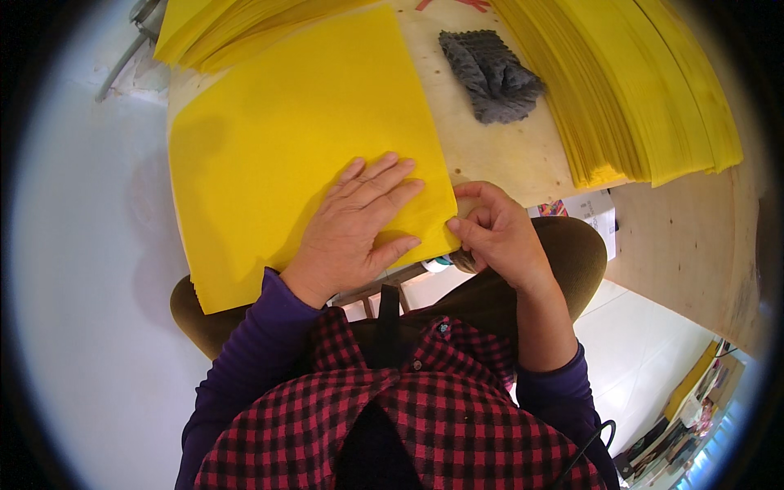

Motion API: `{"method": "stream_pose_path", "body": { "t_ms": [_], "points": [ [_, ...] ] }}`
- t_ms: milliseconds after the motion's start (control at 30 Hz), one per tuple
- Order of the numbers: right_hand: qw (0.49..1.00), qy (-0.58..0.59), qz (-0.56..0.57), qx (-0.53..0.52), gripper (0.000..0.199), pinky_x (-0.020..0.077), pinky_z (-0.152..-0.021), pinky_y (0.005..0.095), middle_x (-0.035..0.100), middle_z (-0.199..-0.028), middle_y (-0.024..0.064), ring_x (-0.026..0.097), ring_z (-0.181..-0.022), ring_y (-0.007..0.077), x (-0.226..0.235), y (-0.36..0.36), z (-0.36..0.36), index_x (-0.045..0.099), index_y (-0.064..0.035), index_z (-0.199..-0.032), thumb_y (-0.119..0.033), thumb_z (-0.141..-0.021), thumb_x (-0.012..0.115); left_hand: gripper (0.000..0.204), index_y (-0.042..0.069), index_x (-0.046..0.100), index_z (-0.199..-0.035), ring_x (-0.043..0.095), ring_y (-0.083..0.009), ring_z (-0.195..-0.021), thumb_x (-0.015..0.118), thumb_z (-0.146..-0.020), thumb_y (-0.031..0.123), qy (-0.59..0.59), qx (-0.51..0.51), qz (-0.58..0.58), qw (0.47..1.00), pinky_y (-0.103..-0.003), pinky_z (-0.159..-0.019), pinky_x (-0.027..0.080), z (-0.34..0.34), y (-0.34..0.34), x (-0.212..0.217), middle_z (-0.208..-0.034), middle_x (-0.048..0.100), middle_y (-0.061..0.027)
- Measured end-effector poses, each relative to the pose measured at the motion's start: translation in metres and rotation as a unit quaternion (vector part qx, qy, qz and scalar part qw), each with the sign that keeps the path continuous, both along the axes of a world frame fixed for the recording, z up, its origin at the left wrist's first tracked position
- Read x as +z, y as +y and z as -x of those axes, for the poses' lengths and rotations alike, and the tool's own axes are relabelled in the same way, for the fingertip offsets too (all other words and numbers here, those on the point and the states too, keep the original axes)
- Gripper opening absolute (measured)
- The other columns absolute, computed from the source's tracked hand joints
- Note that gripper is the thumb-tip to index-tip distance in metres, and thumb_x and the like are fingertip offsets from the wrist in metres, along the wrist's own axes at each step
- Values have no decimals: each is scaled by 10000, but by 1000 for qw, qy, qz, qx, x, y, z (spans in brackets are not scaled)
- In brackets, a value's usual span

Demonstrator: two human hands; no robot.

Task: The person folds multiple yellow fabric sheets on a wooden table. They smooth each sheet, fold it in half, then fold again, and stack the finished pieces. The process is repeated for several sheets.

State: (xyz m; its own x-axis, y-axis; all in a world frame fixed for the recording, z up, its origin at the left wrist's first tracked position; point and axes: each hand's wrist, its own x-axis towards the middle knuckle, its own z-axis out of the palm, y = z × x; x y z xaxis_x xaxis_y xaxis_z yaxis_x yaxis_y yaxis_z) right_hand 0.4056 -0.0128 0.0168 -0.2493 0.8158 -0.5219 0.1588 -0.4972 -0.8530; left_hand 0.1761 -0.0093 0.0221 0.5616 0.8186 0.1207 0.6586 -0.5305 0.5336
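A broad stack of yellow sheets [286, 122] lies on the wooden table and overhangs its near edge, with layered edges showing at its near left corner. Flat on its lower right part rests my left hand [351, 216], fingers stretched out toward the far right and thumb apart. At the near right corner, my right hand [498, 233] has its fingers bent, and its thumb tip overlaps the yellow edge. Thumb and forefinger close on that edge; how many sheets they pinch is hidden.
A crumpled dark grey cloth [492, 77] lies on the wooden tabletop [523, 155]. Thick piles of yellow sheets [637, 90] stand at the right, with another pile [220, 33] at the far left. Red strips [453, 4] sit at the far edge. My knees are below the table.
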Motion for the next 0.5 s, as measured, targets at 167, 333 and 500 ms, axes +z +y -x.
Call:
{"method": "stream_pose_path", "body": {
  "t_ms": [167,333,500],
  "points": [
    [1000,-20,-23,0,382,348,-404,181,537,-621,-2,464,-473,48,0,1,1,511,-9,-1209,-78,-865,664,588,84,521,-1334,376,-302,-1364,663,-823,338,-2,-2,4,1000,-460,-1137,232,0,0,1,-1439,449,-125],
    [999,-26,-35,-1,393,353,-412,178,533,-623,-9,468,-494,42,0,0,1,511,-10,-1219,-76,-864,666,593,87,520,-1337,371,-298,-1367,658,-827,357,0,-1,4,1000,-458,-1139,230,0,0,1,-1442,447,-122],
    [998,-30,-53,-2,408,366,-429,172,528,-627,-15,463,-494,39,1,0,1,513,-14,-1230,-84,-862,676,587,88,522,-1335,371,-298,-1368,655,-831,356,1,1,2,1000,-458,-1139,230,0,-1,1,-1442,448,-120]
  ]
}}
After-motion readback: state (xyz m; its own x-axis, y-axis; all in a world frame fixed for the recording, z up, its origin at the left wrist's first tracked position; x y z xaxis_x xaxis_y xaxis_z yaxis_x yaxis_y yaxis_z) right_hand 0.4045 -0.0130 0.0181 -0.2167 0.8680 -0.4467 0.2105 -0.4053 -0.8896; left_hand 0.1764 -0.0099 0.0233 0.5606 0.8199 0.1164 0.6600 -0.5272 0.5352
